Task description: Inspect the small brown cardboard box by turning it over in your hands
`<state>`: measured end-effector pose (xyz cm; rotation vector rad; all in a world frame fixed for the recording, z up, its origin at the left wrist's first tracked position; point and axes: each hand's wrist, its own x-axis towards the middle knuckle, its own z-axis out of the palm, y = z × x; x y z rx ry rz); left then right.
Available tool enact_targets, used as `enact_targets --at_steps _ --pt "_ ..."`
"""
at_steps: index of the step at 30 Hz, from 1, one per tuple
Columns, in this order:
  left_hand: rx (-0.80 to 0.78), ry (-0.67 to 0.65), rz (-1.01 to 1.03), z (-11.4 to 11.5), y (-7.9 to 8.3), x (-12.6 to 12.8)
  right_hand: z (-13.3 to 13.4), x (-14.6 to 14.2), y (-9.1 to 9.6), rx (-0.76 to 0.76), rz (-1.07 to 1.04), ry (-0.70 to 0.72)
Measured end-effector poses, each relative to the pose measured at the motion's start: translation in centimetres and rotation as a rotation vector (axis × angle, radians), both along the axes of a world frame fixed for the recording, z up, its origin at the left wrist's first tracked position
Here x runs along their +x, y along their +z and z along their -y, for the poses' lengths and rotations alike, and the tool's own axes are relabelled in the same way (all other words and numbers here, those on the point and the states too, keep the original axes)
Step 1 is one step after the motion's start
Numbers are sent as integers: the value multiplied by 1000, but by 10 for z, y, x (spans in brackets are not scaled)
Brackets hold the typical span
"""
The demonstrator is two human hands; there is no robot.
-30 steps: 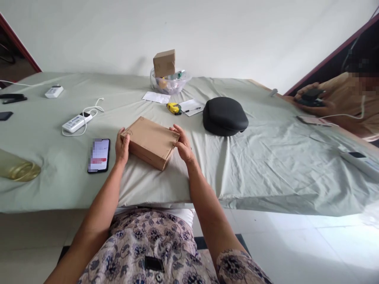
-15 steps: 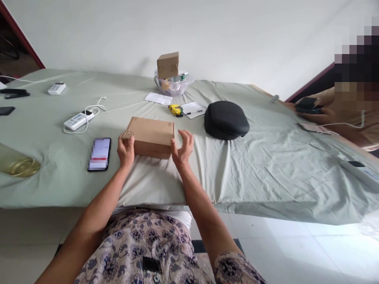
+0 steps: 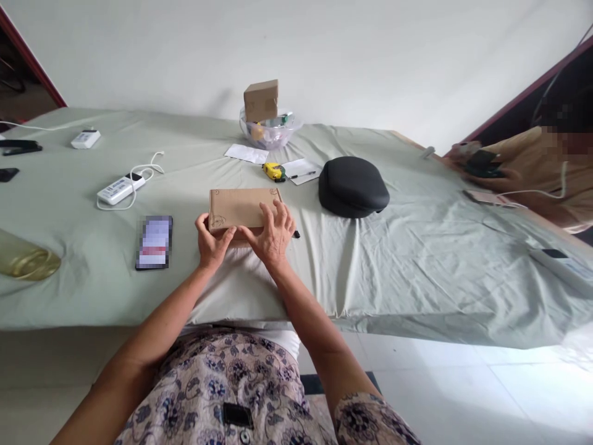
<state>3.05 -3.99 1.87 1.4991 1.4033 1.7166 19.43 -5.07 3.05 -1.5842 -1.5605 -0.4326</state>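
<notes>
A closed brown cardboard box [image 3: 238, 207] lies on the cloth-covered table in front of me, with dark printed marks at its corners. My left hand [image 3: 214, 244] grips its left front corner, fingers round the left side and thumb along the front edge. On the right, my right hand [image 3: 274, 238] holds the box, fingers bent over the right part of the top and thumb at the front edge near the other thumb. A small black object [image 3: 297, 234], too small to name, shows just right of that hand.
A phone [image 3: 154, 242] and a white power strip [image 3: 121, 188] lie left. A black case [image 3: 354, 187] sits right. Behind are a yellow tape measure [image 3: 273, 172], papers, and a clear bowl [image 3: 273, 137] bearing another box. A person [image 3: 523, 161] sits far right.
The box has turned slightly and shifted a little right. My right hand has come from beside it onto its top and front edge. My left thumb has slid right along the front.
</notes>
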Motion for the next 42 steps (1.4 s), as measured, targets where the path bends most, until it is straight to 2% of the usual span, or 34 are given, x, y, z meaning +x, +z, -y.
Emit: enact_targets --at_steps 7,12,16,19,23,28,32,35,38,42 --pt "20 0 -2 -4 -1 -1 -7 6 -4 25 -105 100" --pt "21 18 14 -12 -2 -7 -17 25 -7 114 -371 180" --pt "12 30 24 -16 -1 -12 -21 41 -6 -30 -731 203" --pt "2 6 8 -18 -2 -16 -24 49 -7 -140 -850 243" --pt "-44 -47 -23 -24 -2 -25 -31 54 -14 -171 -878 348" --pt "-233 -32 -186 -27 4 -34 -42 60 -30 -204 -904 495" --pt "-354 19 -408 -25 13 -35 -48 62 -42 -231 -869 471" --pt "-391 47 -579 -25 14 -36 -49 63 -47 -283 -837 449" --pt "-355 60 -685 -28 6 -39 -46 64 -50 -346 -726 409" --pt "-241 103 -646 -31 -9 -42 -41 62 -50 -380 -486 312"
